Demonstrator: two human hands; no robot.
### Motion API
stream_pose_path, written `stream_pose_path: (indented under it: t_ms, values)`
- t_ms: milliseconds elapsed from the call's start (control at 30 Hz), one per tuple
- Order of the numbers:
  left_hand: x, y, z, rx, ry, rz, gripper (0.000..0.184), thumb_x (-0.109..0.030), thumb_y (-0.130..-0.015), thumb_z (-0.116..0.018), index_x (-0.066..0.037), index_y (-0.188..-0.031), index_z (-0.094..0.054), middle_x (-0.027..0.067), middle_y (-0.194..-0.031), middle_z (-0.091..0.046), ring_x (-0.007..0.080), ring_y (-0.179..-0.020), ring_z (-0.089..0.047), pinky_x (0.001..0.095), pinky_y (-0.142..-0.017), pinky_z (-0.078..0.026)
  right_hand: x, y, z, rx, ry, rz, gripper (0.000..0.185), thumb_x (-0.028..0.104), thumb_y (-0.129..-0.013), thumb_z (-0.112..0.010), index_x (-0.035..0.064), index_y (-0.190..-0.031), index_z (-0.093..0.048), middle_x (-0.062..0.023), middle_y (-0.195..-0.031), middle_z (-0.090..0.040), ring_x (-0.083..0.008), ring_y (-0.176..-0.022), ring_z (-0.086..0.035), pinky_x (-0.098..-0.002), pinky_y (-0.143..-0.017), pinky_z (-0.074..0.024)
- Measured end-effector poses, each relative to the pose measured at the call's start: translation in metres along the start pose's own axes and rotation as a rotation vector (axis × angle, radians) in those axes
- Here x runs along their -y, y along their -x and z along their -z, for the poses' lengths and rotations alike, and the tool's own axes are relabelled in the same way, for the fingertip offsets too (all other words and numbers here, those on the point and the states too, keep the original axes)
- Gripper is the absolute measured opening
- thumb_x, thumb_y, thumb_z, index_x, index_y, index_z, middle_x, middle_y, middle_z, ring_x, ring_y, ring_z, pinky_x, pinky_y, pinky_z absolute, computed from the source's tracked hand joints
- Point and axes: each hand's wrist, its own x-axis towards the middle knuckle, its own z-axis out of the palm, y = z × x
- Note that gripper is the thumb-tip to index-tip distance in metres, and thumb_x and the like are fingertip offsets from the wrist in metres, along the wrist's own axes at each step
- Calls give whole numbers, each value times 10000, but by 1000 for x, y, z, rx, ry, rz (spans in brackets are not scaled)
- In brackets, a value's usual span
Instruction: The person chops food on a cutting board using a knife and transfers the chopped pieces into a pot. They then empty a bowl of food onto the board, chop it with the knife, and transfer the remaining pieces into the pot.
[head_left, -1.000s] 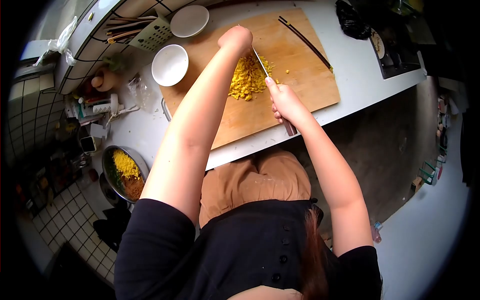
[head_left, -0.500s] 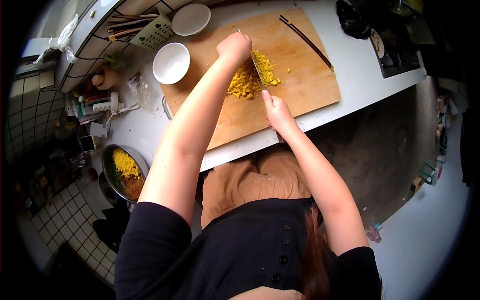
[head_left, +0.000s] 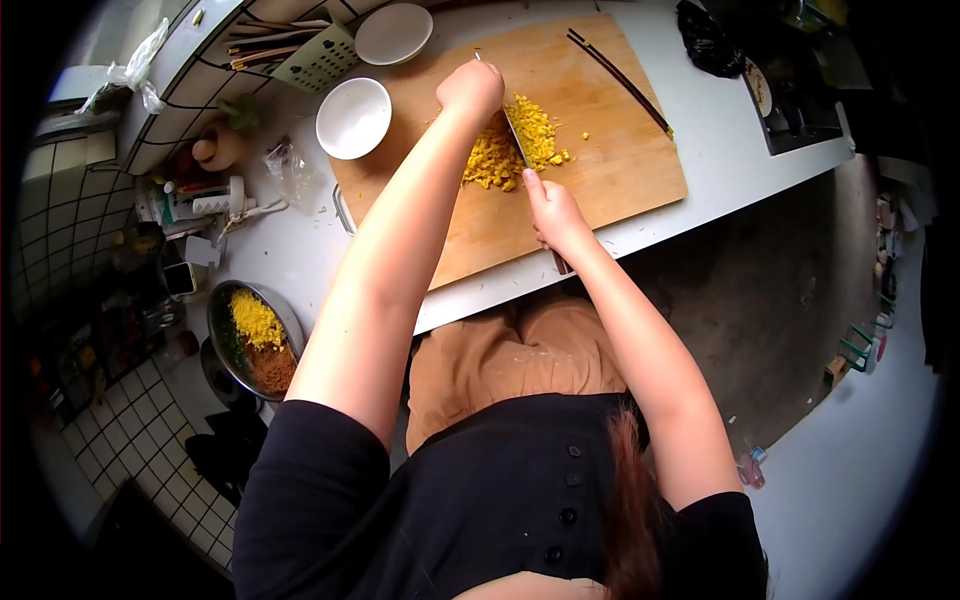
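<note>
A heap of chopped yellow food (head_left: 492, 160) lies on the wooden cutting board (head_left: 610, 180). The blade of a knife (head_left: 516, 137) stands in the heap, pointing away from me. My right hand (head_left: 554, 212) is closed around the knife's handle near the board's front edge. At the far end of the blade, my left hand (head_left: 471, 88) is closed on the tip part, and a bit of metal shows just beyond it. Its fingertips are hidden from view.
Dark chopsticks (head_left: 622, 83) lie on the board's right side. A white bowl (head_left: 353, 119) rests at its left edge, another white bowl (head_left: 394, 34) behind. A metal bowl (head_left: 291, 322) of yellow and brown food stands at left. A black bag (head_left: 711, 42) is at back right.
The knife handle and my right hand have moved left, and the blade lies at a slightly different angle across the heap. My left hand stays at the blade's far end.
</note>
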Motion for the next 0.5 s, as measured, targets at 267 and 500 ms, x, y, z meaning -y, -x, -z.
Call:
stream_pose_path:
  t_ms: [267,500]
  values:
    - [8,-14,7,55,-57,0,352,-242,-900,-406,-77,-1009,-697,114,-1055,-676,280,-963,-650,370,-776,-514,35,15,1,91,-119,-167,508,541,-949,-393,85,-724,-386,2,-520,-368,-104,-379,-376,-274,-347,-353]
    - [11,-17,16,97,-46,0,327,-198,-886,-441,-68,-1068,-680,122,-1113,-656,283,-1014,-634,364,-809,-505,65,21,18,140,-135,-248,510,546,-947,-394,92,-717,-363,2,-523,-367,-106,-379,-377,-274,-346,-346]
